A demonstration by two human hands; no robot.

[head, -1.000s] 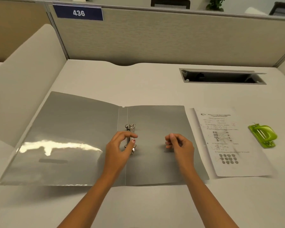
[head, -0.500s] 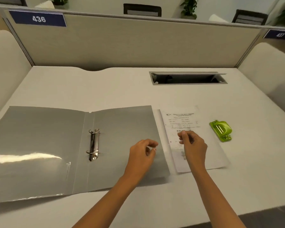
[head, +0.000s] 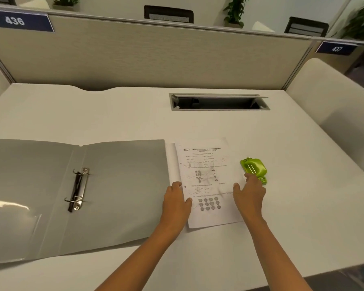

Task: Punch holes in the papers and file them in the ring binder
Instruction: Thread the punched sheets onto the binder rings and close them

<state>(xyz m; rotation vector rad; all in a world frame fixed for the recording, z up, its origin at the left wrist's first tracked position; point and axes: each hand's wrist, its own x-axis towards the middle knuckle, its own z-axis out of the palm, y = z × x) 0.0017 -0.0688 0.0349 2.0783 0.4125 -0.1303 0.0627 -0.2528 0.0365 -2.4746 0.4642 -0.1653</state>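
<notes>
Papers lay between the two hands, long axis running away from them. Left hand rested loosely flat on their left edge. Right hand was nearer the punch, fingers extended, holding nothing. The punch sat just beyond its fingertips.

The white counter carries an open grey ring binder toward its left edge. A stack of printed papers lies just beside it mid-counter. A green hole punch sits beside the papers, toward the right edge. A cable slot is set near the far edge.
</notes>
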